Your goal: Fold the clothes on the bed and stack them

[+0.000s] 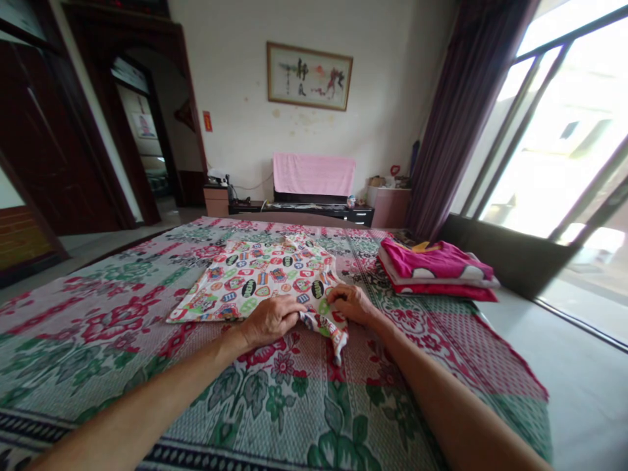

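Note:
A white shirt [275,271] with a colourful cartoon print lies spread on the flowered bedspread [235,386]. My left hand [273,318] is closed on its near edge, thumb and fingers pinched together. Just to the right, my right hand [354,305] has curled fingers gripping the cloth near the shirt's right side. Between the two hands a narrow, crumpled part, perhaps a sleeve, sticks out towards me and rests on the bedspread. The fingertips of both hands are partly hidden by the knuckles and fabric.
To the right sits a stack of folded clothes [436,268], bright pink on top. Beyond the bed's far edge, a low black cabinet [314,212] carries a screen draped with a pink cloth [314,174]. A dark curtain [444,124] hangs beside the window at right.

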`<state>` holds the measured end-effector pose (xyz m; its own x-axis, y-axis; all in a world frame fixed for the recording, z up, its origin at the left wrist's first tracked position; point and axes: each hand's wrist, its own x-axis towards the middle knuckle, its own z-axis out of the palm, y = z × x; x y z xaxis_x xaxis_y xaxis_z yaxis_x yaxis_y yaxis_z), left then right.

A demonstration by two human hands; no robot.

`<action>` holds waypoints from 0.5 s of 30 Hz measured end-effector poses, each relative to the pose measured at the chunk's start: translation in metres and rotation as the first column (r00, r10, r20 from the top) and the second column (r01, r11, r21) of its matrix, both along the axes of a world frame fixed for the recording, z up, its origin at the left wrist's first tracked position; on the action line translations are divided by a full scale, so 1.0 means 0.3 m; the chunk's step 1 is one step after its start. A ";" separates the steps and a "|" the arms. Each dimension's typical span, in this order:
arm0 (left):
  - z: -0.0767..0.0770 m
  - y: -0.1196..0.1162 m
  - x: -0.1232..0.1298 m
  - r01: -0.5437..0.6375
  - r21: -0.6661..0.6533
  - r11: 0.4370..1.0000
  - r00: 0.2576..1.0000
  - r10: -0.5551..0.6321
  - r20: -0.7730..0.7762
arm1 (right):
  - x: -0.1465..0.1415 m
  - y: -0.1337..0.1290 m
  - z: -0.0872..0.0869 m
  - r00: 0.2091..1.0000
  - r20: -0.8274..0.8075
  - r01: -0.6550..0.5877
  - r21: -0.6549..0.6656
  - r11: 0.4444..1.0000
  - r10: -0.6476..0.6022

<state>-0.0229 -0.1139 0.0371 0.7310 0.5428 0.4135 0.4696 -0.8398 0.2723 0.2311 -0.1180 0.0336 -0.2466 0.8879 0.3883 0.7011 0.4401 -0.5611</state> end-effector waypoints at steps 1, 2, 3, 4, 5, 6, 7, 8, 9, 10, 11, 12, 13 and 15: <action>0.001 0.003 0.006 -0.054 -0.068 0.996 0.998 0.057 0.038 | 0.000 0.001 -0.001 1.000 -0.001 0.001 0.001 1.000 -0.001; 0.003 0.006 0.012 -0.114 -0.127 0.985 0.991 0.122 0.059 | 0.002 0.002 -0.003 1.000 -0.004 0.000 -0.005 1.000 0.000; 0.004 0.009 0.017 -0.171 -0.169 0.971 0.980 0.185 0.067 | 0.005 0.003 -0.003 1.000 -0.012 -0.003 -0.017 1.000 0.003; 0.006 0.011 0.020 -0.215 -0.192 0.958 0.970 0.232 0.074 | 0.009 0.006 -0.002 1.000 -0.025 -0.011 -0.039 0.999 0.010; 0.006 0.013 0.022 -0.238 -0.196 0.951 0.962 0.259 0.086 | 0.016 0.008 0.003 0.999 -0.040 -0.025 -0.076 0.997 0.022; 0.005 0.015 0.022 -0.238 -0.188 0.953 0.960 0.260 0.104 | 0.024 0.010 0.012 0.997 -0.058 -0.048 -0.128 0.991 0.041; 0.003 0.016 0.021 -0.218 -0.171 0.961 0.963 0.241 0.123 | 0.032 0.011 0.027 0.995 -0.077 -0.081 -0.190 0.978 0.067; 0.001 0.016 0.020 -0.190 -0.154 0.970 0.967 0.212 0.139 | 0.039 0.010 0.048 0.991 -0.090 -0.121 -0.257 0.959 0.101; 0.000 0.016 0.018 -0.165 -0.141 0.976 0.972 0.185 0.146 | 0.044 0.005 0.075 0.986 -0.089 -0.161 -0.318 0.934 0.140; 0.000 0.016 0.016 -0.148 -0.137 0.979 0.975 0.168 0.143 | 0.045 -0.002 0.107 0.981 -0.072 -0.195 -0.366 0.910 0.182; 0.001 0.016 0.015 -0.140 -0.143 0.980 0.978 0.159 0.135 | 0.041 -0.014 0.141 0.974 -0.034 -0.220 -0.398 0.891 0.225; 0.003 0.015 0.013 -0.133 -0.156 0.979 0.980 0.153 0.126 | 0.032 -0.029 0.176 0.964 0.025 -0.231 -0.410 0.882 0.264; 0.005 0.015 0.012 -0.125 -0.171 0.977 0.982 0.146 0.117 | 0.016 -0.046 0.207 0.950 0.087 -0.240 -0.409 0.880 0.300; 0.011 0.014 0.011 -0.108 -0.194 0.975 0.986 0.130 0.103 | -0.028 -0.085 0.250 0.899 0.210 -0.282 -0.394 0.875 0.385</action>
